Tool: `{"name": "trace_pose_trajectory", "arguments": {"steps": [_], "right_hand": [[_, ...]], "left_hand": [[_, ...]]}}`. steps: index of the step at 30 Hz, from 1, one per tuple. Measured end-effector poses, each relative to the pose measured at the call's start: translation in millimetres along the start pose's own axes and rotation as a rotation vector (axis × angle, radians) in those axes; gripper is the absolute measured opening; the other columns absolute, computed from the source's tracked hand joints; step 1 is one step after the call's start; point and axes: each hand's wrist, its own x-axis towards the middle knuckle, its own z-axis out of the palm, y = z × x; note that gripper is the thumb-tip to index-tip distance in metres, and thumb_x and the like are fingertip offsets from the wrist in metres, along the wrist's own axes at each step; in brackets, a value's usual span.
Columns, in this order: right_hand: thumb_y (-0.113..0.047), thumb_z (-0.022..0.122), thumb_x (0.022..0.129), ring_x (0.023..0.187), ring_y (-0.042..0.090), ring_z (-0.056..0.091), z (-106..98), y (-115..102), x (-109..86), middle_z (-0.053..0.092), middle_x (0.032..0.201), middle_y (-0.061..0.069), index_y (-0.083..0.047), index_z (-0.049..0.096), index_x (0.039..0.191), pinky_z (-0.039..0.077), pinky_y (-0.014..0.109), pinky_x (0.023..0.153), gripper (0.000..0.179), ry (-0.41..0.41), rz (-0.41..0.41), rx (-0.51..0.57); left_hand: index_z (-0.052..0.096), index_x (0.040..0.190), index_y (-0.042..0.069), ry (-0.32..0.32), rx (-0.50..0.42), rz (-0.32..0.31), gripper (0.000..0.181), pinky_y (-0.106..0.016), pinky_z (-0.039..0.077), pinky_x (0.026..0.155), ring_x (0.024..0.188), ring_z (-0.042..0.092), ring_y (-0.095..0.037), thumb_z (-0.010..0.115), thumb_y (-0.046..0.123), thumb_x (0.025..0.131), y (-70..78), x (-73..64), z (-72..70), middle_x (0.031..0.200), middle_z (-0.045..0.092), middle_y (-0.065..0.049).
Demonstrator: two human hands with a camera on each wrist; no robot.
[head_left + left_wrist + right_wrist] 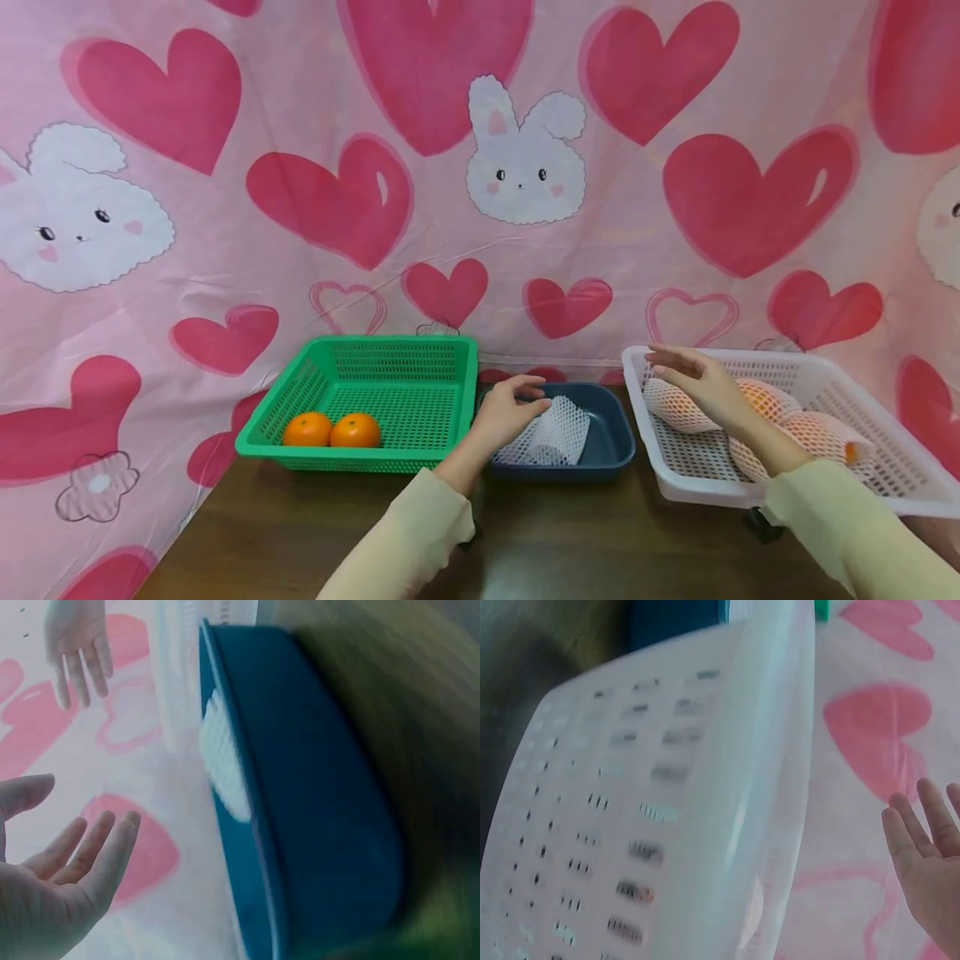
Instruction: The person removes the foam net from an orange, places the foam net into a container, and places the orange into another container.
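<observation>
My left hand (510, 408) hovers over the left side of the dark blue tray (611, 425), fingers loosely bent with nothing between them. Crumpled white foam netting (558, 433) lies in that tray, partly hidden by the hand. Above the left part of the white basket (675, 492), my right hand (705, 383) is held with its fingers extended and nothing in them. Several oranges wrapped in foam net sleeves (825, 433) lie in this basket, some of them behind my right hand and forearm. Both wrist views show empty palms beside the containers.
On the left stands a green basket (405, 454) with two bare oranges (356, 430) at its near left corner. All three containers stand in a row on a dark wooden table (570, 533). A pink curtain (450, 242) with hearts and rabbits hangs right behind them.
</observation>
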Motion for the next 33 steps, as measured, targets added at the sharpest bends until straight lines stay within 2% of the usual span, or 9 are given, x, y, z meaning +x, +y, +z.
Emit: {"name": "trace_pose_trajectory", "arguments": {"steps": [4,9,11,14,16,18,21,29,33], "right_hand": [[-0.021,0.06,0.105,0.108,-0.014,0.054,-9,10,-2.5,0.059,0.136,0.03,0.005,0.048,0.147,0.044,0.009,0.087,0.051,0.005,0.028,-0.013],[-0.023,0.06,0.105,0.109,-0.013,0.051,-19,25,-4.5,0.057,0.138,0.03,0.006,0.046,0.148,0.042,0.007,0.086,0.053,0.007,0.059,-0.08],[-0.024,0.059,0.106,0.115,0.0,0.056,-22,31,-4.7,0.057,0.138,0.031,0.006,0.046,0.148,0.041,0.006,0.085,0.053,0.011,0.068,-0.11],[-0.025,0.059,0.106,0.124,0.029,0.058,-25,39,-4.7,0.056,0.139,0.031,0.007,0.046,0.148,0.04,0.006,0.084,0.054,0.017,0.092,-0.147],[-0.027,0.058,0.106,0.128,0.044,0.053,-26,43,-4.2,0.054,0.141,0.032,0.007,0.043,0.149,0.049,0.019,0.092,0.057,0.005,0.122,-0.162],[-0.027,0.057,0.107,0.13,0.051,0.049,-27,46,-4.0,0.05,0.143,0.034,0.009,0.041,0.15,0.052,0.037,0.098,0.059,-0.01,0.15,-0.176],[-0.027,0.057,0.107,0.131,0.055,0.045,-28,51,-4.4,0.045,0.146,0.037,0.011,0.037,0.15,0.043,0.064,0.1,0.061,-0.032,0.184,-0.211],[-0.023,0.064,0.102,0.125,0.059,0.048,-25,67,-4.7,0.042,0.145,0.041,0.012,0.042,0.147,0.042,0.069,0.098,0.06,-0.035,0.209,-0.359],[-0.025,0.069,0.099,0.123,0.061,0.049,-24,75,-2.2,0.039,0.144,0.044,0.014,0.04,0.146,0.042,0.069,0.097,0.067,-0.034,0.208,-0.395]], "left_hand": [[0.068,0.13,0.005,-0.037,-0.066,-0.053,0.038,-0.038,0.059,0.082,0.097,0.069,-0.022,0.074,0.02,0.095,-0.3,7.3,21.3,0.107,0.072,-0.005],[0.068,0.13,0.005,-0.087,-0.24,-0.153,0.037,-0.042,0.06,0.083,0.1,0.07,-0.027,0.073,0.018,0.096,-0.4,10.7,46.5,0.106,0.072,-0.004],[0.067,0.132,0.004,-0.107,-0.306,-0.185,0.037,-0.043,0.059,0.085,0.102,0.071,-0.029,0.071,0.017,0.097,0.0,11.3,55.9,0.106,0.073,-0.005],[0.066,0.133,0.003,-0.132,-0.383,-0.218,0.037,-0.044,0.058,0.087,0.103,0.071,-0.031,0.07,0.016,0.098,1.7,12.0,69.1,0.108,0.074,-0.006],[0.064,0.134,0.001,-0.142,-0.425,-0.234,0.038,-0.044,0.058,0.087,0.104,0.07,-0.031,0.069,0.015,0.099,4.4,11.5,77.5,0.11,0.074,-0.008],[0.063,0.134,0.0,-0.147,-0.463,-0.252,0.039,-0.044,0.058,0.087,0.105,0.07,-0.032,0.068,0.013,0.099,7.8,10.7,86.3,0.111,0.074,-0.011],[0.062,0.135,0.001,-0.143,-0.505,-0.289,0.039,-0.043,0.059,0.084,0.102,0.071,-0.03,0.069,0.012,0.098,13.2,10.0,98.9,0.109,0.074,-0.01],[0.055,0.142,0.001,-0.166,-0.624,-0.362,0.048,-0.04,0.059,0.083,0.103,0.071,-0.034,0.068,0.007,0.097,17.3,8.2,121.7,0.103,0.074,-0.007],[0.053,0.143,0.0,-0.146,-0.674,-0.386,0.052,-0.04,0.06,0.082,0.099,0.072,-0.033,0.069,0.002,0.094,17.8,6.9,129.9,0.098,0.073,-0.007]]}}
